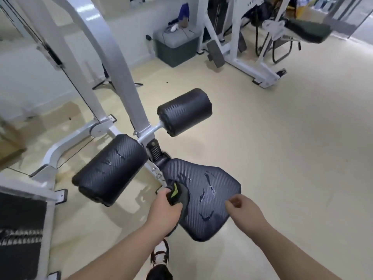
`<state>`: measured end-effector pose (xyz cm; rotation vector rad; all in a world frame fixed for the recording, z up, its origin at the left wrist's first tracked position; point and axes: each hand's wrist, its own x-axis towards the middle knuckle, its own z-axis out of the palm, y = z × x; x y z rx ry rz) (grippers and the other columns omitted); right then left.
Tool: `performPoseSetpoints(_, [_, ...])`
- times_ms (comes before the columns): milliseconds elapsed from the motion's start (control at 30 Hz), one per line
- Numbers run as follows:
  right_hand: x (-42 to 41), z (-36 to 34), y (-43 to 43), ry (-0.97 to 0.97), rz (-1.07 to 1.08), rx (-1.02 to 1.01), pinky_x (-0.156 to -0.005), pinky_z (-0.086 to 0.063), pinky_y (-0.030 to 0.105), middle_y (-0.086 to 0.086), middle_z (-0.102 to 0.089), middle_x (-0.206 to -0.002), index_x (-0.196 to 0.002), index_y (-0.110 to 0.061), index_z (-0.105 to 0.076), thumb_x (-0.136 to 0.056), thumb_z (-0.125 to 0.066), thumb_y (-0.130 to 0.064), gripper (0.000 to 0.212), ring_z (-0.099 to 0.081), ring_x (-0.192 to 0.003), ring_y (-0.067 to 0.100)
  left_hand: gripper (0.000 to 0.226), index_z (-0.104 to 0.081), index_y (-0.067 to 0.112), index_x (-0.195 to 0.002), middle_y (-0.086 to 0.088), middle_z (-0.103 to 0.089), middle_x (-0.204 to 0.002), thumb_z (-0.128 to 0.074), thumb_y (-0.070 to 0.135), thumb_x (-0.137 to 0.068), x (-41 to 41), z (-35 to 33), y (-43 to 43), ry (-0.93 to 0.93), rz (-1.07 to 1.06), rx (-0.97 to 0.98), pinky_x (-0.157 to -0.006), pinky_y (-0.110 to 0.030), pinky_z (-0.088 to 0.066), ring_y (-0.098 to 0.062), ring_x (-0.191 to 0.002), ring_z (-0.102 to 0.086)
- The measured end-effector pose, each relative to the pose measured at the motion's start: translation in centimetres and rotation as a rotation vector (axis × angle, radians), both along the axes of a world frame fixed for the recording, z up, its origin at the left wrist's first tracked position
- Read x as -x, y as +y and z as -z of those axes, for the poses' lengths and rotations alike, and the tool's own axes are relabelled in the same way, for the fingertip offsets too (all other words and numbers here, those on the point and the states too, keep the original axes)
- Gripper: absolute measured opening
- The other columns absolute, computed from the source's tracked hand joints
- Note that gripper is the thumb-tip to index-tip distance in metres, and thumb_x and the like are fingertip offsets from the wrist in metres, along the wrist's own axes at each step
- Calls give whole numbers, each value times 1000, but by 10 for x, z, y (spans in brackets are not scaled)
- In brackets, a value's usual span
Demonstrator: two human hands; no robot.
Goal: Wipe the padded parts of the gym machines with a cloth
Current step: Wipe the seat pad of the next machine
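While the left hand (164, 209) grips the dark cloth (179, 196) on the wet seat pad (210, 190), the right hand (242, 207) hovers alongside, loosely curled, holding nothing. Far back, small clutter sits atop a lidded box (175, 47) by the wall.

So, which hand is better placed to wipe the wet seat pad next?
The left hand. It grips the cloth, which lies on the left edge of the seat pad, beside the wet streaks. The right hand hovers by the right edge and holds nothing.
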<state>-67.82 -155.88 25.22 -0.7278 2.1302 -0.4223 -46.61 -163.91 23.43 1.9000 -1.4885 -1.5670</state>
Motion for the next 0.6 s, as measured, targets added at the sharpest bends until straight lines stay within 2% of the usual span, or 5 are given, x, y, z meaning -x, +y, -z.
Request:
performPoseSetpoints(133, [26, 78, -42, 102, -107, -84, -96, -47, 33, 10, -59, -135, -140, -16, -58, -98, -57, -31, 44, -61, -116, 27, 38, -47, 22, -126, 1, -62, -99, -59, 12, -91, 36, 60, -60, -260, 252, 235, -73, -36, -45, -26, -87, -57])
performPoseSetpoints(267, [48, 142, -78, 275, -231, -137, -105, -41, 43, 13, -48, -135, -143, -15, -47, -100, -50, -30, 46, -48, -131, 39, 53, -47, 18, -136, -6, -44, -153, -58, 9, -85, 56, 135, -58, -361, 593, 417, -120, -42, -30, -29, -145, -36])
performPoseSetpoints(367, [62, 164, -95, 375, -341, -204, -101, -46, 49, 11, -47, -134, -149, -21, -37, -100, -48, -37, 52, -42, -130, 37, 41, -53, 23, -128, 0, -29, -164, -51, 38, -90, 53, 166, -32, -385, 856, 482, -128, -46, -7, -27, -156, -10])
performPoseSetpoints(500, [72, 171, -114, 385, -405, -271, -75, -50, 41, 7, -62, -109, -116, -26, -45, -96, -55, -42, 28, -61, -105, 35, 47, -67, 25, -112, 1, -50, -147, -54, 63, -88, 46, 176, -55, -416, 739, 694, -114, -50, -35, -27, -136, -40])
performPoseSetpoints(600, [76, 171, -127, 370, -420, -345, -72, -47, 38, 8, -65, -107, -126, -20, -45, -96, -63, -41, 41, -62, -99, 34, 66, -51, 28, -144, -4, -44, -146, -56, 61, -87, 63, 185, -55, -540, 608, 646, -104, -51, -42, -30, -125, -43])
